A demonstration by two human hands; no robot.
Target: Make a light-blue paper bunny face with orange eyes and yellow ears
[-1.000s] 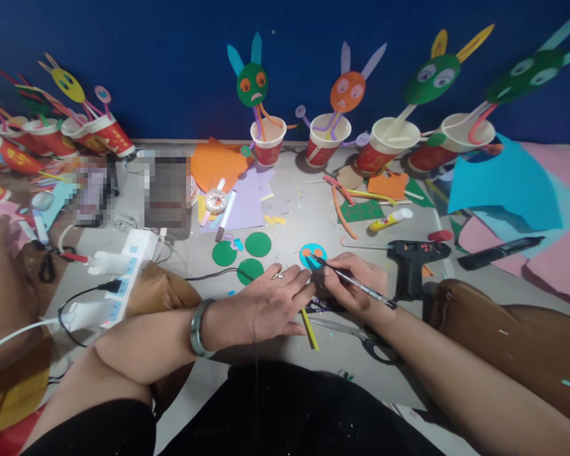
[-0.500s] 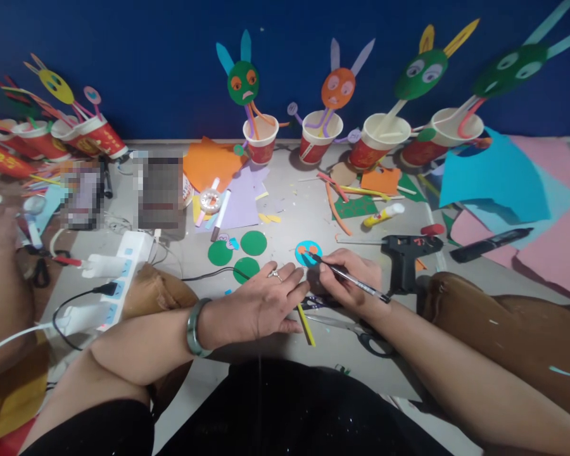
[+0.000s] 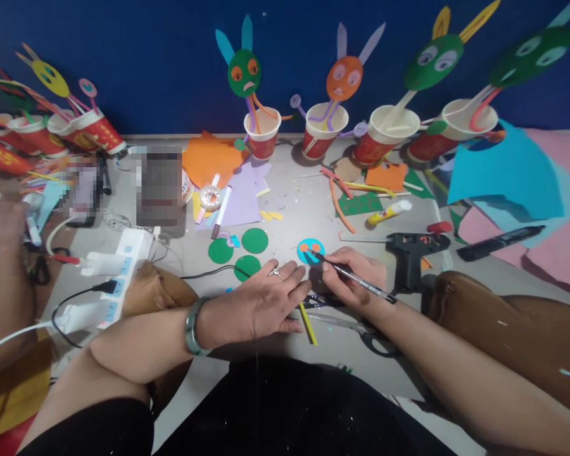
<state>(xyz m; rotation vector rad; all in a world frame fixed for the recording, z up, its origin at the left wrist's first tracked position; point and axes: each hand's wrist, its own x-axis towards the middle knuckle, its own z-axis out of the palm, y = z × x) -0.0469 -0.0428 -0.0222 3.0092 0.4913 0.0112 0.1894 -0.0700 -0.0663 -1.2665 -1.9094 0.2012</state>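
Note:
My right hand [image 3: 356, 278] grips a thin black pen [image 3: 361, 282], its tip touching a small blue paper circle [image 3: 310, 251] with two orange dots on the grey surface. My left hand [image 3: 261, 304] lies flat, palm down, just left of the circle, fingers spread and pointing at its lower edge; a ring and a green bangle are on that hand and wrist. A yellow strip [image 3: 308, 323] and scissors [image 3: 361, 334] lie beneath my hands. Three green paper circles [image 3: 240, 250] lie to the left of the blue one.
A black glue gun [image 3: 411, 250] stands right of my right hand, a glue stick [image 3: 389, 212] beyond it. Paper cups holding paper-faced figures [image 3: 263, 130] line the blue wall. A white power strip [image 3: 118, 272] with cables lies left. Coloured paper sheets [image 3: 508, 180] cover the right side.
The pen tip has shifted slightly on the blue circle; both hands stay in nearly the same place. The view has wobbled a little.

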